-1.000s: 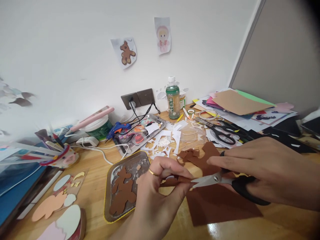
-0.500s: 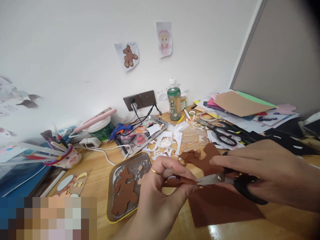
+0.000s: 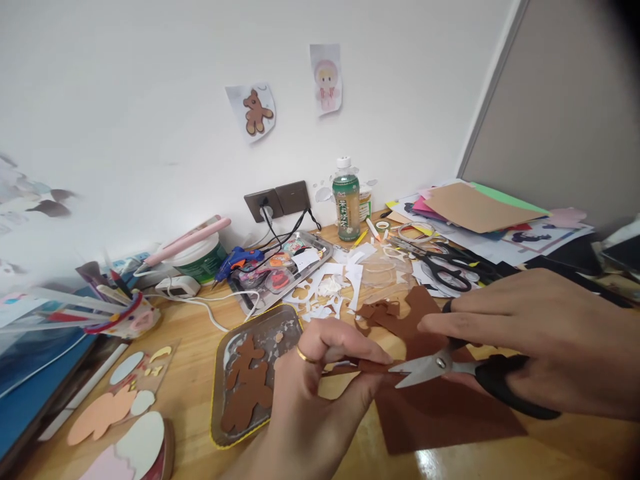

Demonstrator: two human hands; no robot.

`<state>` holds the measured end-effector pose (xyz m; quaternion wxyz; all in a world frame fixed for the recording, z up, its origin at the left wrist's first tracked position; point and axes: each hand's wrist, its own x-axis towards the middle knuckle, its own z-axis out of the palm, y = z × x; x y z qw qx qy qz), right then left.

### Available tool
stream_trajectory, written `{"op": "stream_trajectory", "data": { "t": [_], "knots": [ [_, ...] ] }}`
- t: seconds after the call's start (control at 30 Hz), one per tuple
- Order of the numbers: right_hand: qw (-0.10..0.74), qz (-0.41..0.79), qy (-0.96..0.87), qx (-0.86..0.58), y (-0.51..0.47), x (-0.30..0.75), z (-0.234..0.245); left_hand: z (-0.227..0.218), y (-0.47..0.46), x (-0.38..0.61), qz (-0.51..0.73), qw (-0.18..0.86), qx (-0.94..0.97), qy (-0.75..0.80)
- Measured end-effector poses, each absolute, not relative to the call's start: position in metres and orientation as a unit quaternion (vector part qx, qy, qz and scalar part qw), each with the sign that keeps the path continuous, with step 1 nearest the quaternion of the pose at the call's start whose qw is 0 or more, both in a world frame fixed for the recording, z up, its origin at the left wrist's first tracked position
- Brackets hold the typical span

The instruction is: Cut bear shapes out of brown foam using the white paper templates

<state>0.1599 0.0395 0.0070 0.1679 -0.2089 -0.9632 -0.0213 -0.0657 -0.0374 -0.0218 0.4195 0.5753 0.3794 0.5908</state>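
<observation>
Between the thumb and forefinger of my left hand (image 3: pixel 327 387) is pinched a small brown foam piece (image 3: pixel 373 367), mostly covered by the fingers. My right hand (image 3: pixel 540 340) grips black-handled scissors (image 3: pixel 425 372), whose blades stand slightly apart with their tips at the piece's right end. Under both hands lies a brown foam sheet (image 3: pixel 440 413). Left of my left hand, a dark tray (image 3: pixel 215 427) with a yellow edge holds brown bear-shaped cutouts (image 3: pixel 250 393). Brown offcuts (image 3: pixel 380 313) lie behind the blades.
White paper scraps (image 3: pixel 330 287), a blue glue gun (image 3: pixel 237 261) and a green bottle (image 3: pixel 346 203) stand or lie at the back. Another pair of black scissors (image 3: pixel 445 270) rests near the stacked coloured sheets (image 3: pixel 490 207). Peach cutouts (image 3: pixel 103 413) and a pen cup (image 3: pixel 137 317) are at left.
The scissor blades have opened wider, and the lower handle has dropped with my right thumb. My left hand still pinches the brown piece. The view has shifted slightly.
</observation>
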Motion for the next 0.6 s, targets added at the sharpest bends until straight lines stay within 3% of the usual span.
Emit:
{"op": "stream_trajectory", "data": {
  "t": [0.33,0.6],
  "knots": [
    [0.198,-0.030,-0.967,-0.160,0.0435,0.1570,0.0086,-0.0223,-0.0379,-0.0664,0.591,0.391,0.597,0.377],
    [0.195,-0.112,-0.964,-0.140,0.0438,0.1577,0.0149,-0.0191,-0.0377,-0.0619,0.608,0.459,0.530,0.373]
  ]
}}
